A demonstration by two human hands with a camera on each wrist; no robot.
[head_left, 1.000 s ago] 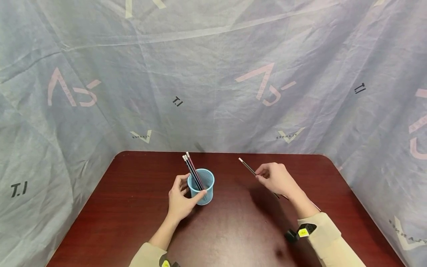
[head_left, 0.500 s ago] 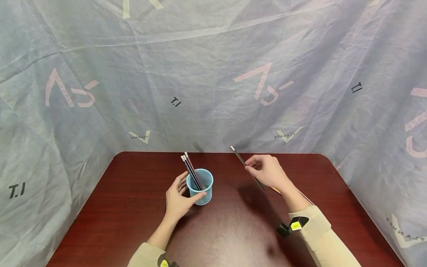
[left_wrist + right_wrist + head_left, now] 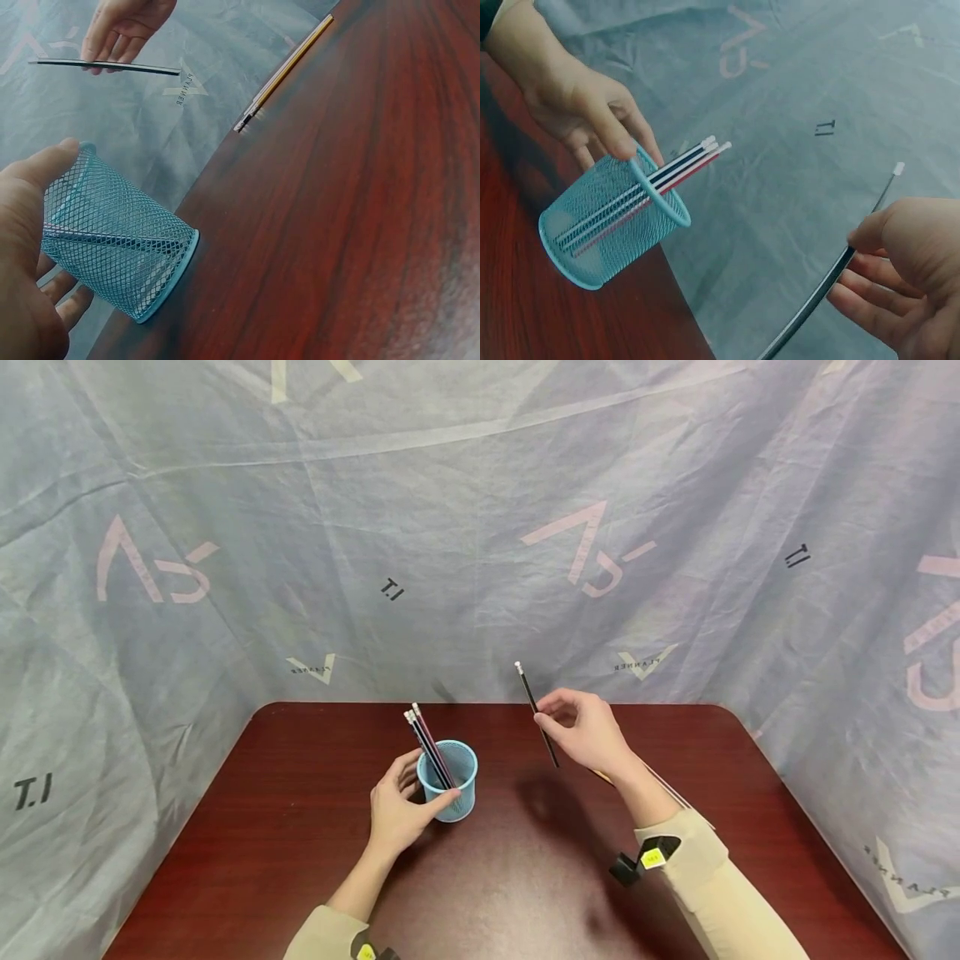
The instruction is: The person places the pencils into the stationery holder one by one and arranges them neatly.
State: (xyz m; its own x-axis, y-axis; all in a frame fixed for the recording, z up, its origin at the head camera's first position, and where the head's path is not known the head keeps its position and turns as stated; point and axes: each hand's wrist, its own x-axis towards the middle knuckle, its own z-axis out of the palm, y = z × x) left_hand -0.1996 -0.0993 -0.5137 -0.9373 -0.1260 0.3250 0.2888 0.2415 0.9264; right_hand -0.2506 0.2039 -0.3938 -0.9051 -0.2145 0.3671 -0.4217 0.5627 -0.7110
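A light blue mesh pencil cup [image 3: 457, 802] stands on the table, with several pencils [image 3: 682, 169] leaning in it, their white eraser ends up. My left hand [image 3: 401, 806] grips the cup from its left side, thumb at the near rim and fingers behind. To the right of the cup, my right hand [image 3: 588, 731] pinches a black pencil [image 3: 550, 747] between thumb and fingers above the table. This pencil is tilted, its white eraser end up and its lower end pointing down. In the right wrist view, the thumb and fingertips [image 3: 866, 232] press on its shaft.
More pencils, one of them yellow [image 3: 300, 51], lie on the dark red table [image 3: 480, 893] to the right, partly hidden behind my right forearm in the head view. A grey printed cloth [image 3: 450, 527] hangs behind and around the table.
My right hand has moved left toward the cup and a little farther back, carrying the black pencil. The pencil has turned more upright. My left hand keeps its grip on the cup.
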